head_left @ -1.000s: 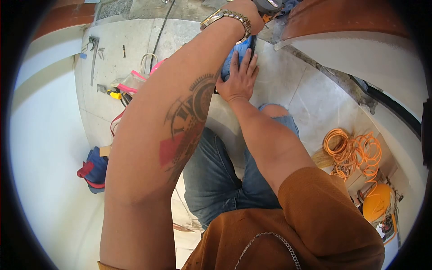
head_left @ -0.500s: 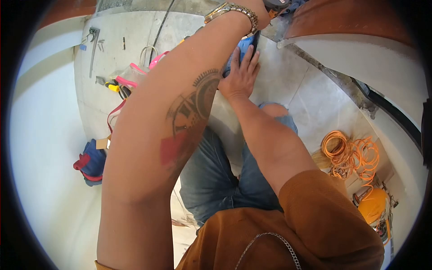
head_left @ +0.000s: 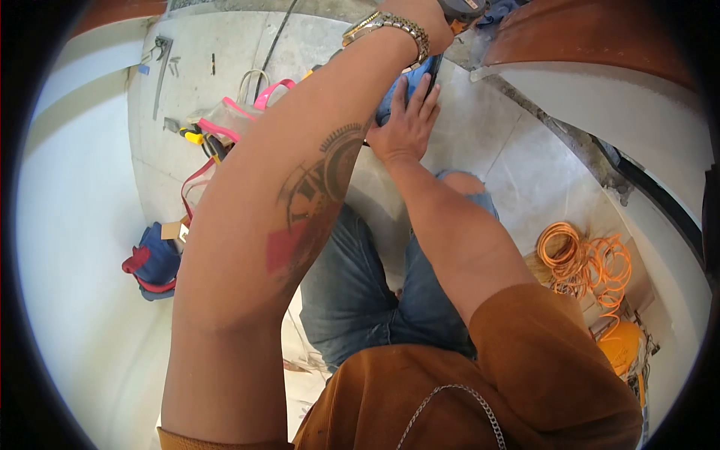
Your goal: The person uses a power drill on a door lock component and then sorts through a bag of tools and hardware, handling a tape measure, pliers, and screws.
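My left arm, tattooed and wearing a metal watch point(head_left: 386, 26), reaches up across the view. My left hand point(head_left: 427, 13) is cut off by the top edge and closes around a grey tool point(head_left: 463, 6) with orange trim. My right hand point(head_left: 409, 124) lies flat, fingers spread, on a blue object with a dark edge point(head_left: 420, 75) that rests against the pale tile point(head_left: 480, 112). Most of the blue object is hidden by my left wrist. My knees in blue jeans point(head_left: 360, 292) are below.
A pink-handled clear bag point(head_left: 240, 116) and a yellow-handled tool point(head_left: 193, 137) lie at the left. A blue and red bundle point(head_left: 154, 262) sits against the white wall. An orange cable coil point(head_left: 589, 259) and a yellow helmet point(head_left: 621, 346) are at the right. A black cord point(head_left: 277, 37) runs upward.
My right hand has slid a little up and to the right along the blue object. My left wrist stays at the top; the view has shifted slightly.
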The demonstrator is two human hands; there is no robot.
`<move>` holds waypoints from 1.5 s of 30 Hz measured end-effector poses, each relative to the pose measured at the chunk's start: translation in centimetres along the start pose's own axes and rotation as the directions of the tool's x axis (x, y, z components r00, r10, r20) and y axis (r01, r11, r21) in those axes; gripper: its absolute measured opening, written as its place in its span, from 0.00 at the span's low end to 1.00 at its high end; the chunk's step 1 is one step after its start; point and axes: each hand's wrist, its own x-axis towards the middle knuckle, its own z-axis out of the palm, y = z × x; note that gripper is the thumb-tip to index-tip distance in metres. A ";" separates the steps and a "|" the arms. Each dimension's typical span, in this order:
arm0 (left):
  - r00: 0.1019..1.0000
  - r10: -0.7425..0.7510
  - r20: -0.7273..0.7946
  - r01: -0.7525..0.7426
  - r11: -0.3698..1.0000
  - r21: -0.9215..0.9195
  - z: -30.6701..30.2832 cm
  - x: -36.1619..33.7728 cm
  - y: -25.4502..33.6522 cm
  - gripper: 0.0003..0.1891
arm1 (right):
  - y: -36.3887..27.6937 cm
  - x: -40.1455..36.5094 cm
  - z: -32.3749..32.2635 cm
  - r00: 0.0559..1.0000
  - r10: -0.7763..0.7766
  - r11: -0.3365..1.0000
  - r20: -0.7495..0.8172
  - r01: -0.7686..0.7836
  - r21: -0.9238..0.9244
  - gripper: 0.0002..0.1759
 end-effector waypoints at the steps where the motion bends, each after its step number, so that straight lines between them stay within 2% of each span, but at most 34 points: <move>1: 1.000 0.010 -0.013 -0.010 1.000 0.004 0.0 0.2 -0.1 0.18 | 0.0 0.3 0.0 1.000 -0.001 1.000 -0.003 0.001 -0.008 0.50; 6: 0.995 0.104 -0.007 -0.104 0.994 -0.030 -0.4 0.6 0.0 0.18 | 0.0 0.3 -0.3 1.000 -0.011 1.000 -0.010 0.011 0.003 0.50; 8: 0.999 0.036 0.008 -0.036 0.999 0.010 -0.4 0.2 0.3 0.18 | 0.1 0.4 -0.3 1.000 -0.013 1.000 -0.010 0.013 0.000 0.50; 11: 1.000 0.012 0.022 -0.012 1.000 -0.009 -0.9 0.0 0.4 0.18 | 0.0 0.3 0.1 0.999 -0.017 1.000 -0.033 0.017 0.007 0.50; 32: 0.997 0.028 0.066 -0.032 0.997 0.072 -1.4 0.4 0.8 0.18 | 0.2 0.1 0.1 1.000 -0.014 1.000 -0.028 0.014 0.016 0.51; 38: 0.997 0.063 0.048 -0.064 0.998 0.015 -1.5 0.0 0.5 0.18 | 0.1 0.2 0.1 1.000 -0.015 1.000 -0.027 0.016 0.027 0.50; 45: 0.997 0.057 0.056 -0.059 0.998 0.034 -1.1 0.3 0.2 0.19 | 0.2 0.5 0.0 0.999 -0.019 0.999 -0.042 0.020 0.029 0.50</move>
